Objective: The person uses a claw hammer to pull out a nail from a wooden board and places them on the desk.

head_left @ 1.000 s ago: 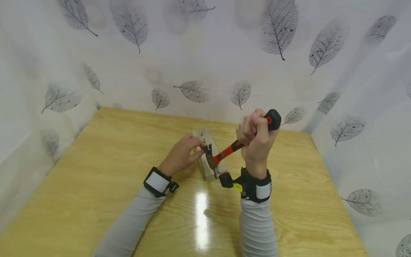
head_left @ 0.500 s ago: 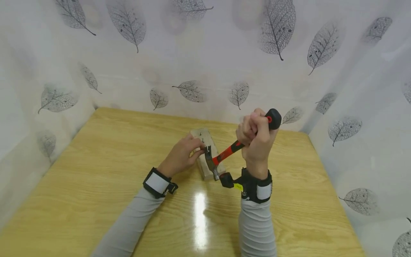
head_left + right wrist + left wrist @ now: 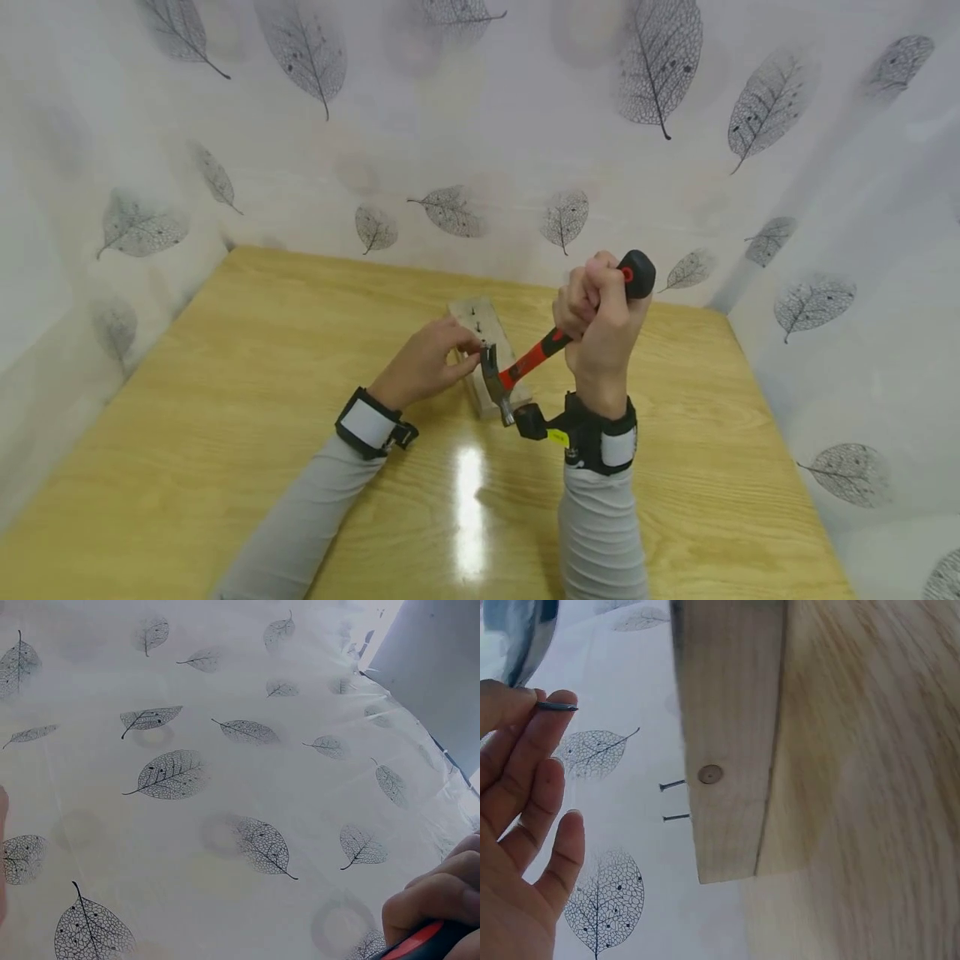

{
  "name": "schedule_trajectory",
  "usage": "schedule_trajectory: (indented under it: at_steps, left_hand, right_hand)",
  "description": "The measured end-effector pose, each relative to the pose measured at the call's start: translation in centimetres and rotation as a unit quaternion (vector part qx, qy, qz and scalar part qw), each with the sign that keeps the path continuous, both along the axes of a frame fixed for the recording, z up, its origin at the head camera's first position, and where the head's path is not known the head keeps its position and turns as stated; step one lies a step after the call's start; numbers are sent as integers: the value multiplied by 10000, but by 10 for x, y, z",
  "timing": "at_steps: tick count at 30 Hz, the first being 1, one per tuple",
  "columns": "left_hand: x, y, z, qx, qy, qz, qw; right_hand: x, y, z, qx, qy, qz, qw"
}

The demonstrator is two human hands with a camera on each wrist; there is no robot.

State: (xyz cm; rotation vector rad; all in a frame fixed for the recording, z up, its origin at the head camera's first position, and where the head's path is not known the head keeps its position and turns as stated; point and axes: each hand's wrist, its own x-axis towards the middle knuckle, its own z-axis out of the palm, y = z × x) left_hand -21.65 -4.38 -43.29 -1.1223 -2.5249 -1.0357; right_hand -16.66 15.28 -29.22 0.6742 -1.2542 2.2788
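Note:
My left hand (image 3: 427, 362) is over the left side of a narrow wooden block (image 3: 491, 321). In the left wrist view its thumb and forefinger pinch a nail (image 3: 557, 706), point outward and apart from the block, while the other fingers stay spread. A claw hammer (image 3: 527, 361) with a red and black handle is gripped in my right hand (image 3: 600, 333), handle slanting up to the right. Its head hangs over the block, claw right at the left fingertips. Two nails (image 3: 675, 786) stand partly sunk in the block's far end.
The block lies on a wood-grain table (image 3: 247, 400). A pale curtain or sheet with leaf prints (image 3: 495, 133) surrounds the table at the back and sides. A dark round knot (image 3: 710, 774) marks the block's side.
The hammer head has shifted slightly toward me along the block, and the left fingertips have come slightly nearer with it. The right hand's grip stays the same.

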Motion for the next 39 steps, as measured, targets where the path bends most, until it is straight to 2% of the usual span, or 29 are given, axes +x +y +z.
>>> schedule_trajectory:
  at_steps: [3, 7, 10, 13, 16, 20, 22, 26, 30, 33, 36, 39]
  left_hand:
    - [1, -4, 1, 115, -151, 231, 9996]
    - [-1, -14, 3, 183, -156, 701, 9973]
    - [-7, -19, 5, 244, -271, 1005, 9943]
    - [-13, -30, 9, 178, -551, 1437, 9879]
    - [-18, -49, 10, -75, -984, 2060, 9736]
    - [-21, -84, 9, -379, -1675, 2801, 9445]
    - [-22, -99, 6, -440, -1984, 3049, 9304]
    - [-21, -122, 4, -527, -2394, 3404, 9078]
    - [-21, -138, 0, -740, -2473, 3817, 8875]
    - [-22, -146, -5, -898, -2398, 4073, 8767]
    - [-23, -153, -12, -978, -2313, 4228, 8707]
    - [-22, -158, -17, -1061, -2266, 4286, 8682]
  right_hand:
    - [0, -3, -2, 142, -87, -73, 9998]
    - [1, -6, -3, 255, -92, -225, 9994]
    - [2, -4, -1, 255, -49, -432, 9987]
    - [3, -2, 0, 186, 10, -558, 9983]
    - [3, -2, 1, 70, 84, -587, 9982]
    - [2, -4, 0, 36, 140, -647, 9978]
    - [0, -6, -1, 63, 171, -669, 9976]
    - [-3, -7, -4, 118, 242, -726, 9970]
    - [-6, -9, -7, 99, 315, -764, 9965]
    - [-8, -9, -9, 147, 340, -843, 9958]
    - [-10, -10, -11, 271, 292, -966, 9945]
    - [-11, -10, -13, 381, 201, -1085, 9932]
